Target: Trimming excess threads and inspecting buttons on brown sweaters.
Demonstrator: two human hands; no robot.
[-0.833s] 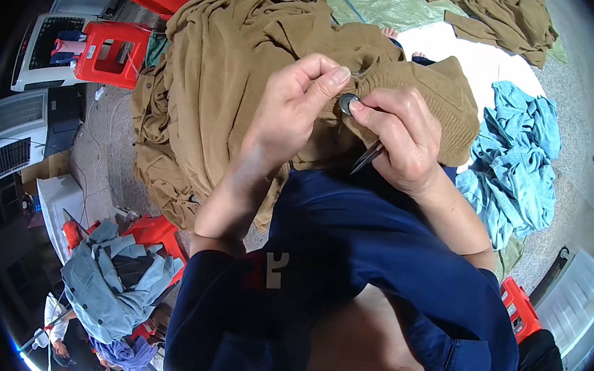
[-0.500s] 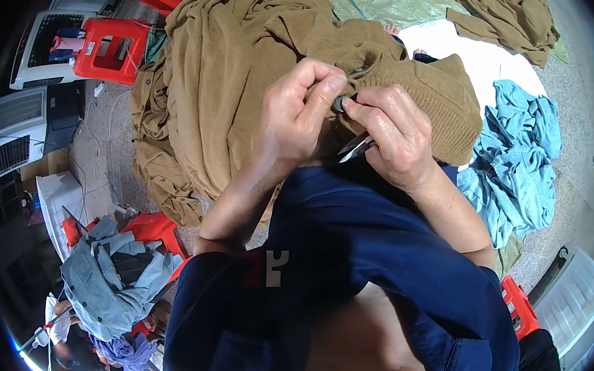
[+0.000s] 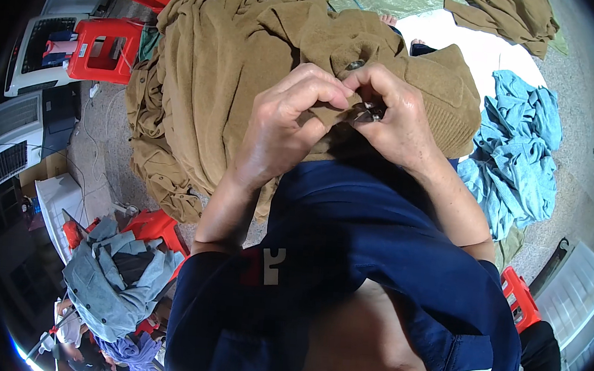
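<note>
Just beyond navy clothing (image 3: 370, 226), pinches a brown knit garment (image 3: 207, 81) between thumb and fingers of the left hand (image 3: 285, 115). Curls the right hand (image 3: 401, 124) close beside it around mostly hidden dark metal snips (image 3: 367, 113); impossible to say whether also pinching cloth. Has the garment beneath and beyond both hands, heaped widest to the left. Against half a second ago, brings the hands closer together and holds the snips up between thumb and fingers, rather than pointing below; shows a dark round button (image 3: 355, 64) on the cloth just past the right hand. Farther out, includes a crumpled light-blue garment (image 3: 516, 147) rightward and a red stool (image 3: 103, 72) leftward.
</note>
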